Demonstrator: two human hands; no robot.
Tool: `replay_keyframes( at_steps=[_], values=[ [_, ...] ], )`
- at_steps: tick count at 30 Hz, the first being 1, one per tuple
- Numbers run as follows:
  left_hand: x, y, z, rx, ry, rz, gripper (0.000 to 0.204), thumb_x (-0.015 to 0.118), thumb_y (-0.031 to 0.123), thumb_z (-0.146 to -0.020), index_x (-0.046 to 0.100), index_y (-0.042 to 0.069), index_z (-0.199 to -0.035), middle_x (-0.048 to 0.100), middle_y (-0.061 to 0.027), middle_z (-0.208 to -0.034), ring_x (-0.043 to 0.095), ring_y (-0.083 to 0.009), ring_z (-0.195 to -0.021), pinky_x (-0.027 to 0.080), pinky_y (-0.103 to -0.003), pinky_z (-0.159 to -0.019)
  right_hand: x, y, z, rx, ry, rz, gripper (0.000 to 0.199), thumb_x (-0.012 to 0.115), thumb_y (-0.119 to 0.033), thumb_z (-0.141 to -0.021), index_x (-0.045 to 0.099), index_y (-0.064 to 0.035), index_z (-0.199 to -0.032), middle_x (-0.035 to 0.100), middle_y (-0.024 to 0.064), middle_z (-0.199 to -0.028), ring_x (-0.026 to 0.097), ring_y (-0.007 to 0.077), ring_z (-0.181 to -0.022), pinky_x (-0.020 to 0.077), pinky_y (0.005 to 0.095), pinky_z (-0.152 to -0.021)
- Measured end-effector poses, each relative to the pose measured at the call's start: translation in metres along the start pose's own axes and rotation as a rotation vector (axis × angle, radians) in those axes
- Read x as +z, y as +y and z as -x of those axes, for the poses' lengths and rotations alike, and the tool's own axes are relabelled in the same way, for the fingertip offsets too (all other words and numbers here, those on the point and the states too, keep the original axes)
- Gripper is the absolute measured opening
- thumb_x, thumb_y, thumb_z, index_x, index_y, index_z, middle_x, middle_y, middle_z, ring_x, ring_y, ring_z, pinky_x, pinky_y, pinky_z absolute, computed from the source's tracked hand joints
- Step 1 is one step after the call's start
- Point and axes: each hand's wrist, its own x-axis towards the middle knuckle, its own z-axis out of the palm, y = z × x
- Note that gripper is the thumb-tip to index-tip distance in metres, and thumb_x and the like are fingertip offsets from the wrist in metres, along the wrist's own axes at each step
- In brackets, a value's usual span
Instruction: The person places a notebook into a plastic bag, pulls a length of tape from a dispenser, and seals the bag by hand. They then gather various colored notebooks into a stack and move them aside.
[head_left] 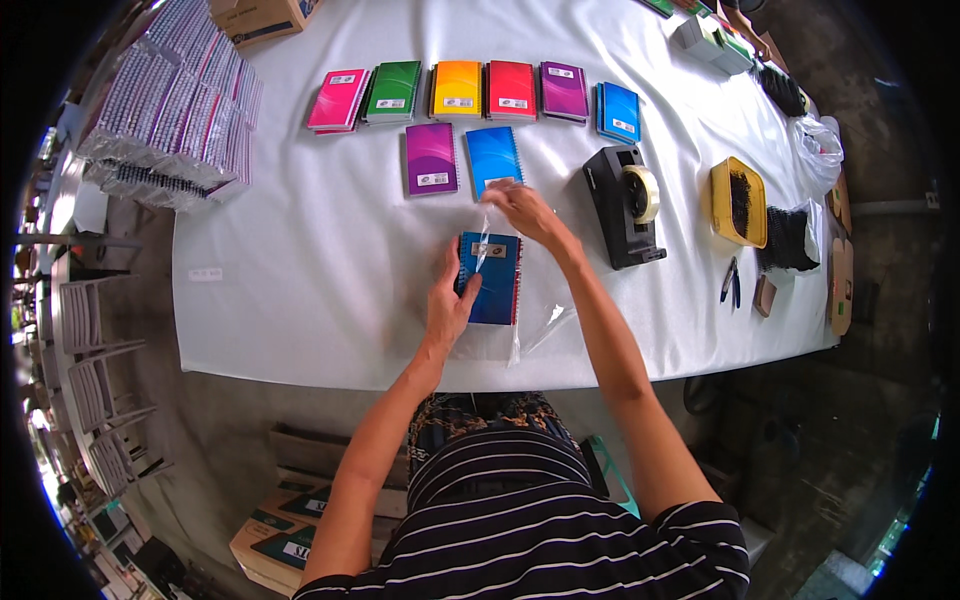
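My left hand [453, 295] grips a dark blue spiral notebook [492, 298] by its left side, thumb on the cover. Red edges along its right side suggest others stacked beneath. Clear plastic film [484, 246] runs up from the cover to my right hand [525, 213], whose closed fingers pinch it, a little smeared by motion. More clear plastic spreads on the table to the right of the notebook. Just beyond my right hand lies a light blue notebook [493, 155], partly covered by the fingers, with a purple notebook [431, 160] on its left.
Notebook piles form a row behind, from a pink pile [339, 98] to a blue one [619, 111]. A black tape dispenser [612, 205] stands right, then a yellow tub [738, 200] and pliers [731, 283]. Tall wrapped notebook stacks [180, 100] fill the far left.
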Motion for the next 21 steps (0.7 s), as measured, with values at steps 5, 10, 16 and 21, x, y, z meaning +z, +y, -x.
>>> replay_keyframes(
  at_steps=[5, 10, 16, 21],
  values=[
    [0.0, -0.01, 0.005, -0.038, -0.011, 0.03, 0.066, 0.051, 0.031, -0.097, 0.021, 0.005, -0.15, 0.037, -0.0218, -0.147, 0.042, -0.0348, -0.133, 0.037, -0.037, -0.106, 0.035, 0.028, 0.12, -0.125, 0.538, 0.017, 0.058, 0.065, 0.0, -0.084, 0.042, -0.006, -0.137, 0.039, 0.0202, -0.142, 0.05, 0.0374, -0.118, 0.0437, 0.045, -0.096],
    [0.003, -0.007, 0.008, -0.058, -0.036, 0.066, 0.064, 0.047, 0.026, -0.098, 0.018, 0.003, -0.15, 0.031, -0.0232, -0.15, 0.034, -0.035, -0.138, 0.033, -0.038, -0.109, 0.017, 0.056, 0.236, 0.087, 0.262, 0.361, 0.062, 0.065, 0.006, -0.075, 0.046, -0.0032, -0.133, 0.039, 0.0194, -0.144, 0.047, 0.0373, -0.121, 0.0409, 0.0448, -0.1],
    [0.007, -0.005, 0.008, -0.032, -0.032, 0.075, 0.063, 0.046, 0.023, -0.098, 0.017, 0.002, -0.15, 0.029, -0.0226, -0.151, 0.03, -0.0342, -0.14, 0.03, -0.037, -0.111, 0.032, 0.008, 0.189, -0.128, 0.541, 0.091, 0.041, 0.053, 0.018, -0.072, 0.063, 0.0041, -0.109, 0.059, 0.0179, -0.118, 0.056, 0.0322, -0.11, 0.0468, 0.039, -0.094],
    [-0.004, -0.005, 0.008, 0.01, 0.031, -0.004, 0.064, 0.05, 0.024, -0.097, 0.02, 0.001, -0.149, 0.028, -0.0228, -0.151, 0.025, -0.0361, -0.142, 0.025, -0.041, -0.113, 0.067, -0.041, 0.139, -0.28, 0.293, 0.096, 0.03, 0.055, 0.016, -0.076, 0.065, 0.0051, -0.103, 0.057, 0.0137, -0.109, 0.058, 0.0296, -0.099, 0.0497, 0.037, -0.083]
  ],
)
